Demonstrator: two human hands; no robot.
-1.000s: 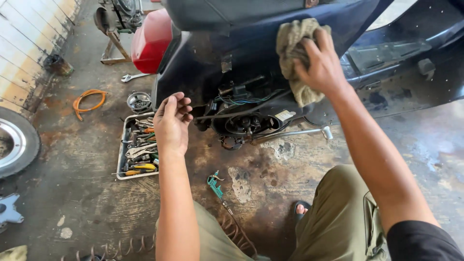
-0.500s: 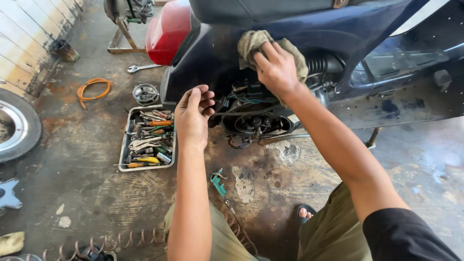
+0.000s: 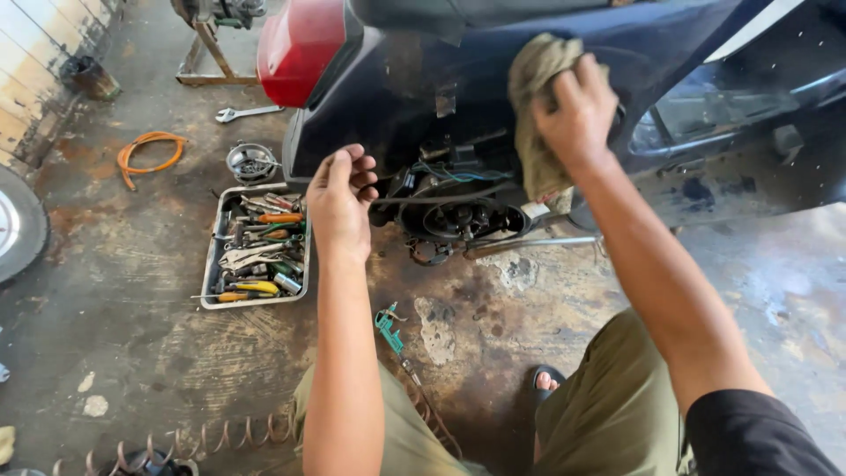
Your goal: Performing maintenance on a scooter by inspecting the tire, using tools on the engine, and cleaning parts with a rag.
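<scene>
My right hand [image 3: 577, 110] is clenched on a dirty olive rag [image 3: 535, 106], pressing it against the dark blue side panel of the scooter [image 3: 493, 79] in the upper centre of the frame. Half a second ago the same hand and rag sat lower and further left on that panel; a second ago they were further right. The rag hangs down below my fist toward the exposed engine parts [image 3: 458, 211].

My left hand [image 3: 341, 207] holds nothing: fingers loosely curled, fingertips just beside the cables at the left of the engine opening. I cannot tell whether they touch. Its position relative to the opening matches the earlier frames.

Left of centre, the metal tool tray [image 3: 210, 264] lies on the stained concrete floor, filled with pliers and screwdrivers. Above it sit a small round metal bowl [image 3: 252, 162], an orange hose coil [image 3: 150, 154] and a spanner [image 3: 248, 112]. A green-handled air gun [image 3: 388, 326] lies between my knees, lower centre. The red tail light [image 3: 300, 48] shows at upper left of the scooter.
</scene>
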